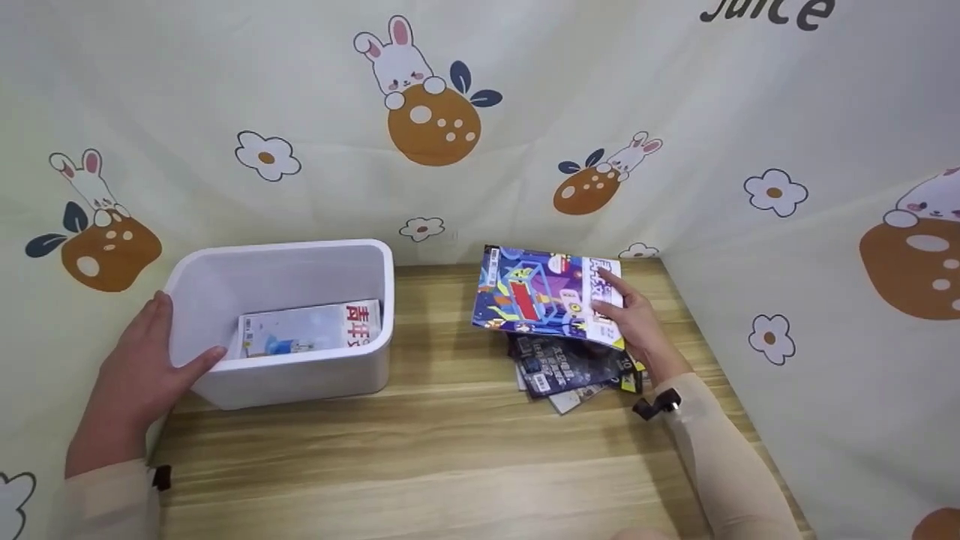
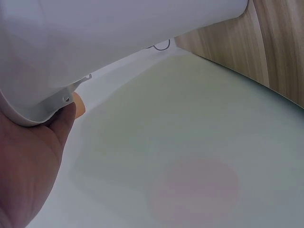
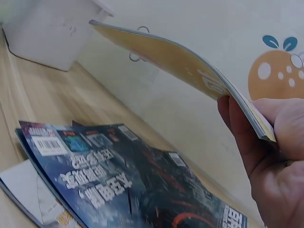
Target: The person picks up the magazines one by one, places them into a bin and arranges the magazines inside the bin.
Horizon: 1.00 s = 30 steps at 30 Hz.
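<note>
A colourful purple magazine [image 1: 536, 292] is pinched at its right edge by my right hand [image 1: 637, 322]. In the right wrist view the right hand [image 3: 270, 152] has thumb and fingers on either side of the raised magazine [image 3: 171, 59], whose yellowish underside shows. Below it lies a loose pile with a dark magazine [image 1: 562, 367] on top, seen closer as the dark magazine [image 3: 118, 175]. My left hand [image 1: 142, 375] grips the left end of a white bin [image 1: 292, 379], thumb over the rim. Inside the bin lies a pale magazine [image 1: 307, 330]. The left wrist view shows the left hand [image 2: 33, 161] against the bin [image 2: 118, 28].
Everything stands on a wood-grain table [image 1: 420, 457]. A pale curtain [image 1: 525, 97] printed with rabbits, oranges and flowers hangs behind and at both sides. The bin's back stands close to the curtain.
</note>
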{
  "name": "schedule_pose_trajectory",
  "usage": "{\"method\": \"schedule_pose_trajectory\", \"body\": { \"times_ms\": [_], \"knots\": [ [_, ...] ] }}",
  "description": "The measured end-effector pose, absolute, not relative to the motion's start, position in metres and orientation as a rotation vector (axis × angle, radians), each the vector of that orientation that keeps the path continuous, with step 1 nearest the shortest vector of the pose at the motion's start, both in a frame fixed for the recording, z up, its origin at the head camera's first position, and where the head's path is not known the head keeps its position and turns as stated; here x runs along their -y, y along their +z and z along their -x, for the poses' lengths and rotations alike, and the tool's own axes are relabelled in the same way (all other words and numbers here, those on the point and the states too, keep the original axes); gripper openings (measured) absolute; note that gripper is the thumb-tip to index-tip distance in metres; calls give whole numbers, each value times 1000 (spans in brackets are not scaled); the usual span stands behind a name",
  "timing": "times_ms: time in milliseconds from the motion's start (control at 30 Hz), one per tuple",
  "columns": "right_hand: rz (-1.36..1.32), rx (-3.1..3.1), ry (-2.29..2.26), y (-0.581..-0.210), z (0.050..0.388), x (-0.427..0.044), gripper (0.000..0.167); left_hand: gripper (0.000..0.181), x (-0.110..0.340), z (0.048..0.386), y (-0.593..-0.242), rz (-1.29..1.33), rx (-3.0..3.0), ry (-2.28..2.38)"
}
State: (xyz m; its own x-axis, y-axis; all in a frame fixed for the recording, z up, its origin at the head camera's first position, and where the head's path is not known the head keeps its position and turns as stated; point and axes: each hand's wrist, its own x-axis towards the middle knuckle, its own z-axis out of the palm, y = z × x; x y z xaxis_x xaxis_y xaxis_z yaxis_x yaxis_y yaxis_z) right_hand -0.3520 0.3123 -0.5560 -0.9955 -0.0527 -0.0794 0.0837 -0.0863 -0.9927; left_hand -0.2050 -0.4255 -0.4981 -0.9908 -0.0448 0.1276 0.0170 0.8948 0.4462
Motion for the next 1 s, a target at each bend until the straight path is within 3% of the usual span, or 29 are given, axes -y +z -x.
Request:
{"method": "schedule_pose_trajectory", "body": {
  "times_ms": [1000],
  "knots": [
    [104, -1942, -2257, -486, 353, -202, 72, 126, 425, 206, -502, -25, 2909, -704]
  ]
}}
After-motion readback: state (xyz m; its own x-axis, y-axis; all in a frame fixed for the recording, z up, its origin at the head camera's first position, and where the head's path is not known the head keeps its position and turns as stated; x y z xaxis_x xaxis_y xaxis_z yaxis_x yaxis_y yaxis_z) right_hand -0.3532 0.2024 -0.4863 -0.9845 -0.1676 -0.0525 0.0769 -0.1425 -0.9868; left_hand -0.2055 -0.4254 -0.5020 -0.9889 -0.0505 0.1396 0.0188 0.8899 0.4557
